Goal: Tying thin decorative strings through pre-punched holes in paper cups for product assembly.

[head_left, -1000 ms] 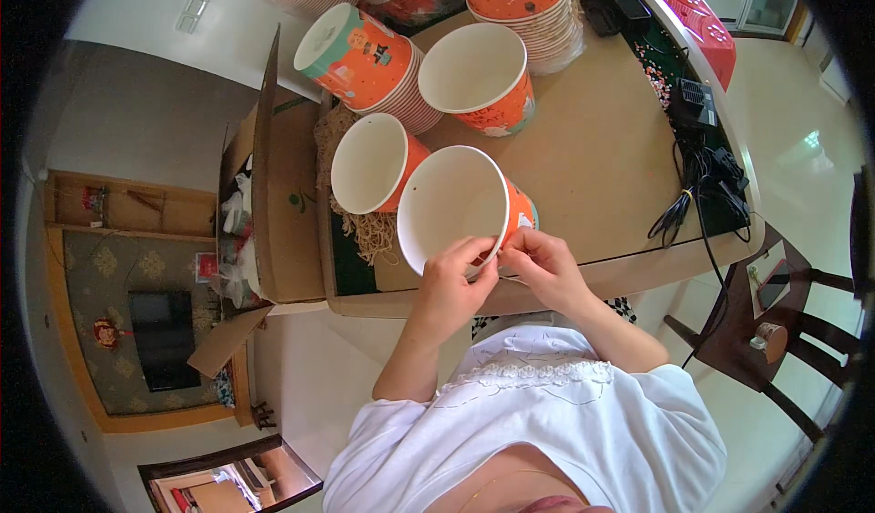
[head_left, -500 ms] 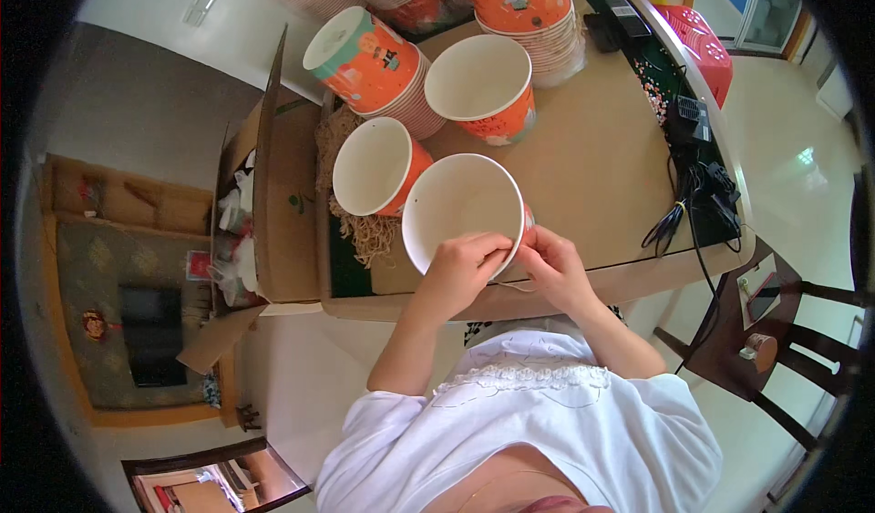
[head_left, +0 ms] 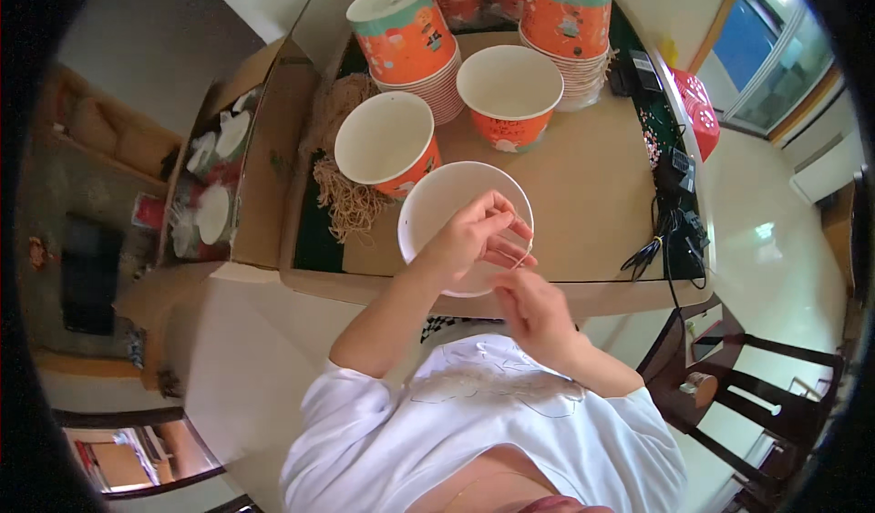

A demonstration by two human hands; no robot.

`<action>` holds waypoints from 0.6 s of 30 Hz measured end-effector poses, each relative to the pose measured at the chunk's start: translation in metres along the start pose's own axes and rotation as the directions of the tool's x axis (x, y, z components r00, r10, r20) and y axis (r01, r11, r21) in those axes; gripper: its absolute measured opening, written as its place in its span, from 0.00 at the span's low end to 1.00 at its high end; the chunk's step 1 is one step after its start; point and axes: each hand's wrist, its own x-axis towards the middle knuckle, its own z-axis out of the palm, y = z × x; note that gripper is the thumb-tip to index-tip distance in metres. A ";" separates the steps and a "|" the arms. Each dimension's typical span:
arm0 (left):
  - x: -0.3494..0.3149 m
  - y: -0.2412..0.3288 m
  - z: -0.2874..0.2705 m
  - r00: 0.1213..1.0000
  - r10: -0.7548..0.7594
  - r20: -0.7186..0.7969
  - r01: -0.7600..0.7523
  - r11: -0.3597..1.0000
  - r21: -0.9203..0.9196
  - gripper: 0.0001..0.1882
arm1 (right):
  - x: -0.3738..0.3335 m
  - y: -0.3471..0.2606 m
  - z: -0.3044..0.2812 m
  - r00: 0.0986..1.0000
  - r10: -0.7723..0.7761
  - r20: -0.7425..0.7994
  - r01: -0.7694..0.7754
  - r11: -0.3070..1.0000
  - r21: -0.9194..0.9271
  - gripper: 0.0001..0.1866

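A white-lined paper bucket (head_left: 428,203) stands near the table's front edge, its mouth facing up toward me. My left hand (head_left: 478,235) is over its opening with the fingers curled around a thin light string (head_left: 521,260). Just below, beside the bucket's right rim, my right hand (head_left: 538,314) is closed at the lower end of the string and a little smeared by motion. Behind the bucket are two more orange paper buckets, one at left (head_left: 383,139) leaning on its side and one at right (head_left: 510,85) standing upright.
A tangle of tan string (head_left: 351,205) lies at the left of the table. Upside-down stacks of orange buckets (head_left: 406,39) (head_left: 567,21) rise at the back. An opened cardboard box (head_left: 264,176) adjoins the left side. Black cables and adapters (head_left: 670,230) line the right edge.
Both hands have left the bucket's right rim; the left has lifted over the opening and the right has dropped toward me, string between them. The view has shifted slightly.
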 end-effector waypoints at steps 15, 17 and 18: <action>0.002 -0.026 -0.022 0.940 0.340 -0.031 -0.330 0.928 0.171 0.07 | 0.080 0.041 -0.034 0.985 0.042 0.166 0.016 0.942 -0.334 0.05; 0.006 -0.033 -0.025 0.867 0.494 -0.067 -0.456 0.840 0.293 0.07 | 0.082 0.040 -0.033 0.983 0.095 0.156 -0.047 0.957 -0.288 0.04; 0.007 -0.036 -0.026 0.774 0.629 -0.080 -0.545 0.724 0.422 0.07 | 0.083 0.040 -0.032 0.978 0.154 0.141 -0.118 0.965 -0.234 0.04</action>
